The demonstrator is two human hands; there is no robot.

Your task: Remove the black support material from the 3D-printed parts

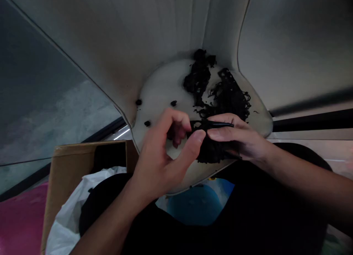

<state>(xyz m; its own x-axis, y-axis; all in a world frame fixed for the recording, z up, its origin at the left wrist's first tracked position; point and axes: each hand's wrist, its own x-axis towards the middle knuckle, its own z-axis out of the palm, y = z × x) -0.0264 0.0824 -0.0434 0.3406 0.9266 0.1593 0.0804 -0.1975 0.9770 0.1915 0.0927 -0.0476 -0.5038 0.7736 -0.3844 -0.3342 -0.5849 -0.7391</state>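
My right hand (234, 135) pinches a thin, dark, glossy black plastic piece (222, 124) between thumb and fingers. My left hand (168, 155) has curled fingers, its thumb and index finger at the piece's left end. More black material (209, 152) hangs below the fingers; its exact shape is too dark to make out. Just beyond my hands, a heap of lacy black plastic pieces (231, 95) lies on the pale seat of a chair (160, 82). Another black clump (197, 78) sits behind it, against the backrest.
Small black bits (173, 103) are scattered on the left of the seat. At lower left stands a cardboard box (63, 174) with a white plastic bag (66, 214) by its opening. A blue round object (193, 203) shows below the seat, between my dark-clothed legs.
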